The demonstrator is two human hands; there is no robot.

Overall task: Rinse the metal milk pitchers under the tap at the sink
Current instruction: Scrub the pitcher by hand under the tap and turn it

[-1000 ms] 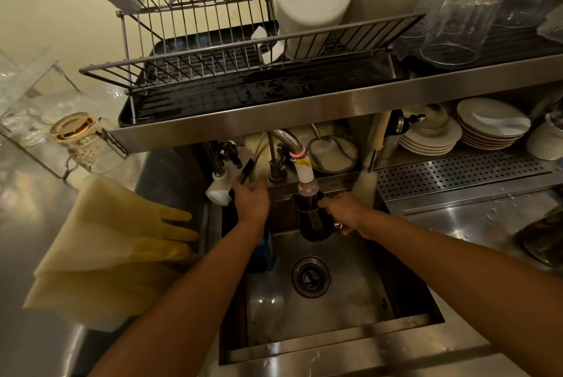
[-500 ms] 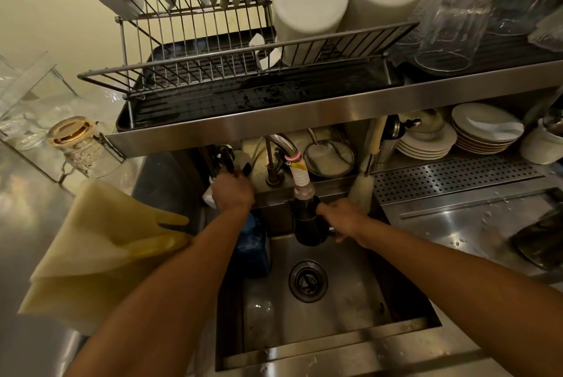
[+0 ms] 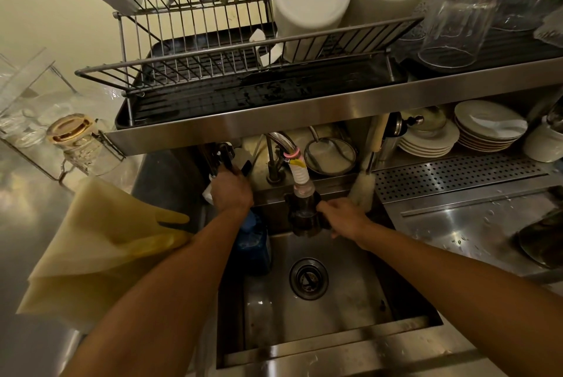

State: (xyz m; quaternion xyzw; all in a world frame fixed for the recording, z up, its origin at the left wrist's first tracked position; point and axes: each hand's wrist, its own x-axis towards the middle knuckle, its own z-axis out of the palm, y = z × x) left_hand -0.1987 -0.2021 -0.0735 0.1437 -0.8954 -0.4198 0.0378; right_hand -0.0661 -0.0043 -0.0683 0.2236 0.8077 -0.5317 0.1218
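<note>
A dark metal milk pitcher [image 3: 304, 218] hangs upright over the sink [image 3: 329, 343], right under the tap's ribbed white nozzle [image 3: 300, 177]. My right hand [image 3: 342, 218] grips the pitcher from its right side. The curved chrome tap [image 3: 278, 140] rises behind it. My left hand [image 3: 231, 190] is closed around a dark lever [image 3: 225, 157] at the back left of the sink, under the shelf. No water stream is visible.
Yellow rubber gloves [image 3: 100, 242] lie on the left counter. A blue object [image 3: 254, 242] stands in the sink's left corner, and the drain [image 3: 308, 277] is in the middle. A low steel shelf [image 3: 304, 120] with a dish rack overhangs the tap. Stacked plates [image 3: 487, 129] and a perforated drainboard [image 3: 457, 172] sit right.
My left hand has moved up and left from the sink's back edge onto the dark lever. The pitcher has stayed under the nozzle in my right hand.
</note>
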